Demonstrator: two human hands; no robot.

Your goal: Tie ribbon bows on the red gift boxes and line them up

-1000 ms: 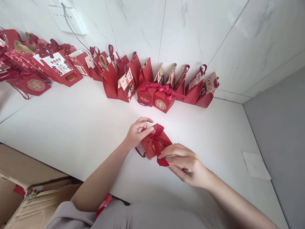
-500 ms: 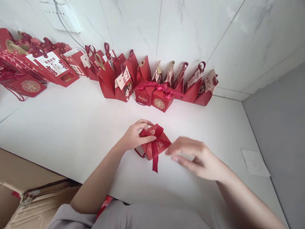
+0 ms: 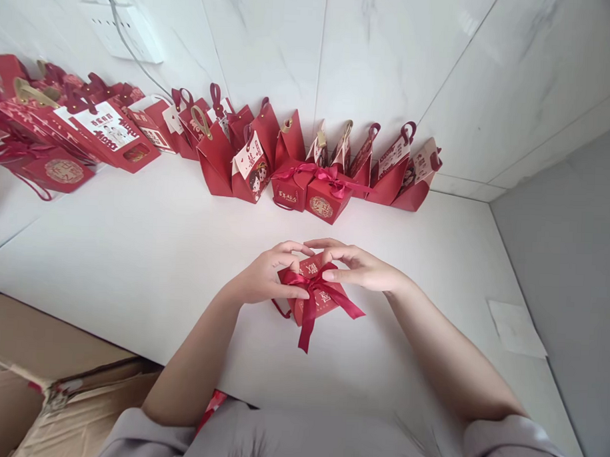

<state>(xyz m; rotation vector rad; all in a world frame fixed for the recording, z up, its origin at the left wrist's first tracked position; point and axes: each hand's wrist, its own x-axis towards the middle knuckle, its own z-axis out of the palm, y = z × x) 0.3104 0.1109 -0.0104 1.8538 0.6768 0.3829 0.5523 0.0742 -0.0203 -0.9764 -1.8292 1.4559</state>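
A small red gift box (image 3: 327, 301) with pale printed characters sits on the white table in front of me. A dark red ribbon (image 3: 307, 325) is tied in a bow on its top, with two tails hanging over the near side. My left hand (image 3: 267, 275) is on the left side of the bow, thumb and fingers closed about its left loop. On the opposite side my right hand (image 3: 364, 268) has its thumb and curled fingers at the right loop. Both hands' fingertips nearly meet behind the box. A thin red cord handle (image 3: 281, 310) sticks out at the box's left.
Two ribboned red boxes (image 3: 330, 201) stand behind my hands, before a row of handled red gift boxes (image 3: 216, 164) along the tiled wall. More red bags (image 3: 132, 152) crowd the left. A cardboard carton (image 3: 78, 407) is at lower left; white paper (image 3: 516, 328) lies at right.
My right hand has moved left from beside the box to the bow. One ribbon tail now spreads out to the right. My left hand has stayed at the bow.
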